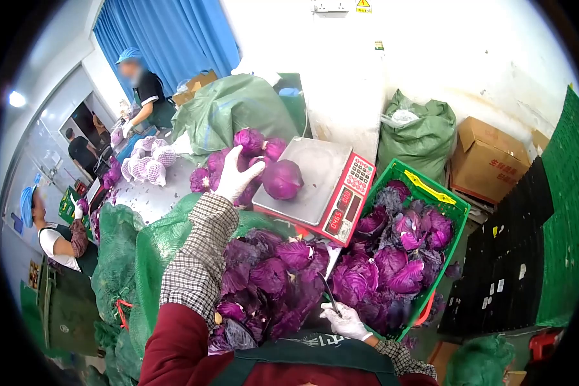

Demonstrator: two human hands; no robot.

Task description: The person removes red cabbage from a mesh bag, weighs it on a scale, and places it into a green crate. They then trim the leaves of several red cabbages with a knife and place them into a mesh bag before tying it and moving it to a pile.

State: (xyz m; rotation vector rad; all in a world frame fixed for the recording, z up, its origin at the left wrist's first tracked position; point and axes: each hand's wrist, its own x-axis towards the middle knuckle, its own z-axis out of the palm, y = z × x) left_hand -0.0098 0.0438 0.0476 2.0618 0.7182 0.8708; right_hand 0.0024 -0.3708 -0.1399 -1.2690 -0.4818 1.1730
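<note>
My left hand, in a white glove, is open with thumb and fingers apart, just left of a round purple cabbage. That cabbage rests on the metal plate of a red scale with a lit red display. More purple cabbages lie behind and beside my left hand. My right hand, also gloved, is closed around a knife with a dark curved blade, low in the view. It is between a heap of purple leaves and a green crate of cabbages and leaves.
Netted cabbages sit on the metal table at the left. Green sacks stand behind and to the left. A cardboard box and another sack are at the right. Several other people are at the left.
</note>
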